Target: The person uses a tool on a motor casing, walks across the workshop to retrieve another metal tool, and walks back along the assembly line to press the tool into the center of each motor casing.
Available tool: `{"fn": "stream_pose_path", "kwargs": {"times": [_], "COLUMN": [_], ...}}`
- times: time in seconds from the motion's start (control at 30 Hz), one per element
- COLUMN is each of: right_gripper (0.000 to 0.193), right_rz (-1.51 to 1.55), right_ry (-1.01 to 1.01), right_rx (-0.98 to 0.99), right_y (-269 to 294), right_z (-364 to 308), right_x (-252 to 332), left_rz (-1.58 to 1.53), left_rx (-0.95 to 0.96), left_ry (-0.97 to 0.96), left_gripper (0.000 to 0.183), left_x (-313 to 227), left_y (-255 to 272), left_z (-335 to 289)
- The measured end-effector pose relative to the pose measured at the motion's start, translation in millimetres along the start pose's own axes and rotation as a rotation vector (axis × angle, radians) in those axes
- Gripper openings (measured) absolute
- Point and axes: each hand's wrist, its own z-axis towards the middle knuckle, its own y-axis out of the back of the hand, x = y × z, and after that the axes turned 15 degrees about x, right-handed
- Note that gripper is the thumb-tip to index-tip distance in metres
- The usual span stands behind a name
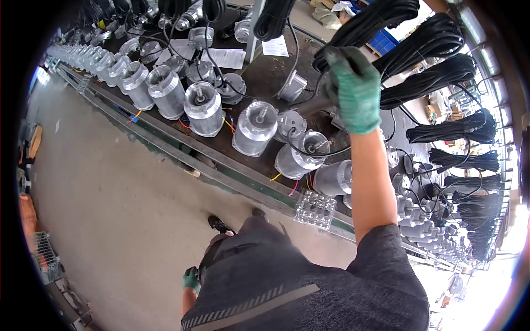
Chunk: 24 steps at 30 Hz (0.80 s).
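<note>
My right hand (356,91), in a green glove with dark fingers, is raised over the bench. Its fingers are curled and smeared by motion, just in front of a hanging coil of black cable (375,25). A blurred grey-brown shape (317,105) shows beside the fingers; I cannot make out what it is. Below stand silver motor housings with open tops, among them one (255,128) with an upright shaft. A round metal end cover (291,124) with a black cable lies between two housings. My left hand (191,280), also gloved, hangs low by my side, its fingers curled and partly hidden.
A long row of housings (135,83) runs along the bench edge (215,179). Further cable coils (441,80) hang to the right. A clear plastic tray (315,209) sits at the near edge. Papers (225,57) lie on the bench. A wire basket (44,256) stands far left.
</note>
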Motion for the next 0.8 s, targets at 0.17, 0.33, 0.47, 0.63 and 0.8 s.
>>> {"fn": "stream_pose_path", "kwargs": {"times": [0.17,0.33,0.47,0.63,0.8], "right_gripper": [0.015,0.018,0.020,0.019,0.020], "right_rz": [-0.060,-0.392,-0.591,-0.331,-0.320], "right_ry": [0.001,-0.014,0.061,-0.248,-0.228], "right_rx": [0.009,0.040,-0.095,0.056,-0.061], "right_y": [-54,-73,-41,-64,-72], "right_z": [46,77,65,78,69], "right_x": [-39,-96,-157,-153,-118], "left_rz": [0.064,0.059,-0.162,-0.038,-0.130], "left_rx": [0.049,0.128,0.021,0.155,0.076], "left_ry": [-0.164,-0.341,0.057,-0.151,-0.082], "left_gripper": [0.027,0.032,0.025,0.018,0.019], "left_x": [86,132,24,88,55], "left_y": [63,103,82,142,140], "left_z": [24,22,11,26,15]}}
